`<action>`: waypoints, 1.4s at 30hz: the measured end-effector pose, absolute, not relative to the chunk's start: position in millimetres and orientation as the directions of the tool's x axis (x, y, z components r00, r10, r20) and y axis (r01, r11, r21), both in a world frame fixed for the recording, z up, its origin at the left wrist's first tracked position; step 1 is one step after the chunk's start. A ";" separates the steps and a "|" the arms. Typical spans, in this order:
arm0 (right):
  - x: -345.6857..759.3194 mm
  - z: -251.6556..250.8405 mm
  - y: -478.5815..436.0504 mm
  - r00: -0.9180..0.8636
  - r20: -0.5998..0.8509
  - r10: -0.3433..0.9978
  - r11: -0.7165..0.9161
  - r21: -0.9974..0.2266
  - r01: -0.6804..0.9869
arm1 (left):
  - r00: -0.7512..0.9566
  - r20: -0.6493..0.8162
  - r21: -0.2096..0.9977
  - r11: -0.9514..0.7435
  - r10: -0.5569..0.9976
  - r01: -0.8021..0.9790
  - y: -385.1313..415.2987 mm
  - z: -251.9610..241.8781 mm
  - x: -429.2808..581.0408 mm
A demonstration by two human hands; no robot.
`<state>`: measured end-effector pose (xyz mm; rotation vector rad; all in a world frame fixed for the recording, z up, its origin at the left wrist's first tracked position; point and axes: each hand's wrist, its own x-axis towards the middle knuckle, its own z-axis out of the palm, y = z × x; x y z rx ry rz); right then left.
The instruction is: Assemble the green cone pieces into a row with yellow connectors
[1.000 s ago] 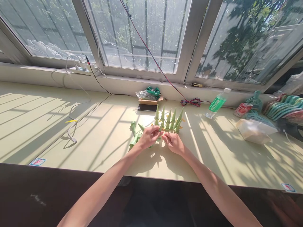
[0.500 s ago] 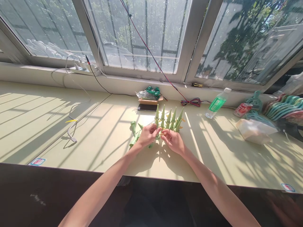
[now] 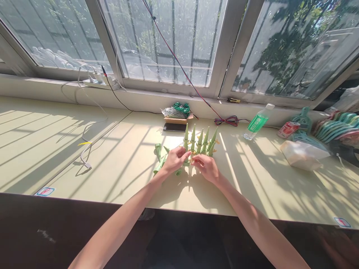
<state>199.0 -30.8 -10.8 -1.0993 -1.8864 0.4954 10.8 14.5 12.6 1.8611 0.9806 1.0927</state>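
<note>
Several slim green cones (image 3: 199,142) stand upright in a cluster on the pale table, with small yellow bits sticking out from their lower parts. My left hand (image 3: 175,159) has its fingers closed round a green cone-shaped piece (image 3: 186,163) at the cluster's near side; the fingers partly cover it. Close to its right, my right hand (image 3: 206,166) is pinched on a small yellow piece (image 3: 191,161), only just visible at the fingertips. More green cones (image 3: 158,150) lie or lean left of my left hand. A small green part (image 3: 178,172) lies below that hand.
Behind the cones are a small cardboard box (image 3: 179,120) with plastic wrap and a dark phone-like slab (image 3: 174,127). Bundled wire (image 3: 227,120), a bottle (image 3: 258,122), a red can (image 3: 288,129), and green hangers (image 3: 336,127) stand to the right. A white cable (image 3: 84,149) lies left.
My right hand has drawn slightly away from my left, and the gap between their fingertips is a little wider. The left hand and the standing cones look the same.
</note>
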 end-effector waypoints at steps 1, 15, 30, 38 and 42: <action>198.8 -9.9 -31.4 -0.231 0.479 0.847 0.526 -0.693 0.494 | 0.346 0.341 0.872 -0.432 0.874 0.232 14.5 12.1 10.9; 194.7 -1.1 -33.4 -0.163 0.348 0.923 0.382 -0.782 0.492 | 0.483 0.540 0.696 -0.688 0.689 0.204 12.1 4.3 14.5; 197.2 -10.3 -28.0 -0.173 0.470 0.866 0.492 -0.734 0.469 | 0.393 0.364 0.865 -0.462 0.845 0.194 16.4 7.6 12.2; 200.1 -16.6 -25.7 -0.236 0.518 0.822 0.558 -0.655 0.509 | 0.373 0.343 0.887 -0.428 0.862 0.174 12.5 13.6 13.0; 199.9 -16.5 -26.8 -0.256 0.527 0.810 0.575 -0.630 0.521 | 0.388 0.359 0.875 -0.451 0.849 0.177 11.8 11.0 13.0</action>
